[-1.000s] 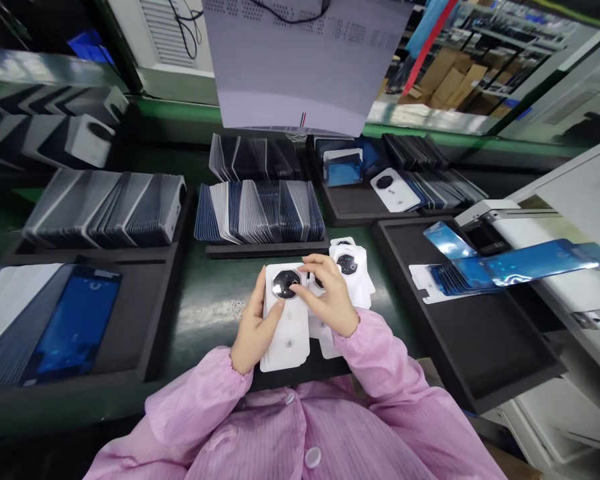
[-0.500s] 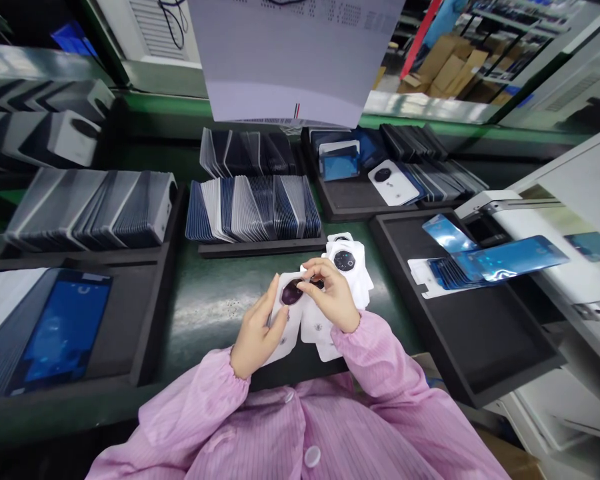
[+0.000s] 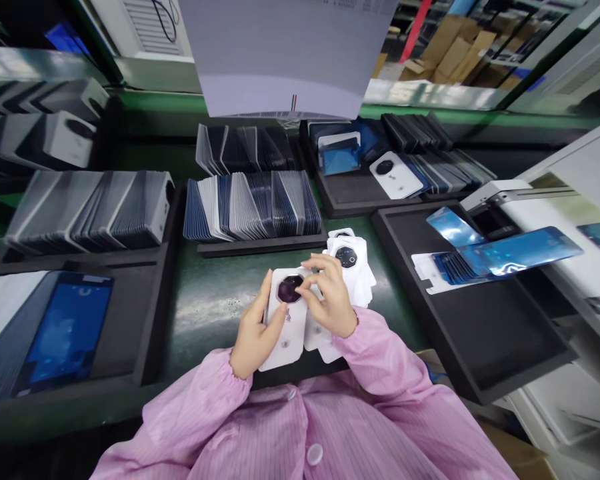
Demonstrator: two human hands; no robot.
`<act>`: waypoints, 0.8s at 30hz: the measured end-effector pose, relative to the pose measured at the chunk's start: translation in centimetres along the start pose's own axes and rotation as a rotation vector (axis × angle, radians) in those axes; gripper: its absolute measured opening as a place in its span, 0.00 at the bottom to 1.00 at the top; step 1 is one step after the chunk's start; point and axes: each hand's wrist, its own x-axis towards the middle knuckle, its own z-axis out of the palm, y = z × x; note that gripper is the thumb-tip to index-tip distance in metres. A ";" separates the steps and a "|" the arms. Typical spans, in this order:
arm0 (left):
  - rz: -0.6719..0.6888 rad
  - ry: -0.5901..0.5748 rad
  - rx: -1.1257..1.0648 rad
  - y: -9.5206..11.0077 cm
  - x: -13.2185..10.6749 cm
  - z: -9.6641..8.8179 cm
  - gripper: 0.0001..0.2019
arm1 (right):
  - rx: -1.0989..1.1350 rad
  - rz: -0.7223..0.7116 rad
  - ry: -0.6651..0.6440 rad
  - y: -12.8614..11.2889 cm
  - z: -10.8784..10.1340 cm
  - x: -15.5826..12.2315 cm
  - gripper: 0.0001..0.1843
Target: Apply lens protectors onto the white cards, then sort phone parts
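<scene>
The left hand [image 3: 253,333] grips a white back cover [image 3: 286,320] by its left edge, thumb across the face, just above the near edge of the green bench [image 3: 210,300] — the right hand [image 3: 330,303] pinches with its fingertips at the cover's dark round camera ring [image 3: 290,289]. Touching the cover's right side lies a fanned pile of like covers [image 3: 353,267], and bare bench lies open only to its left, up to the dark tray [image 3: 145,320]. Beyond the cover a row of upright panels [image 3: 253,207] closes the far side; right of it stands an open black tray [image 3: 480,333] with blue films [image 3: 500,257].

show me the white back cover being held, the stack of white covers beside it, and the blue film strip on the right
white back cover [image 3: 286,333], head view, bare lower face.
stack of white covers [image 3: 359,279], head view, top cover.
blue film strip [image 3: 523,249], head view, middle.
</scene>
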 end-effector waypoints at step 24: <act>-0.161 0.099 -0.330 1.0 0.8 -0.6 0.34 | 0.229 -0.493 -0.129 -0.4 1.1 -1.4 0.17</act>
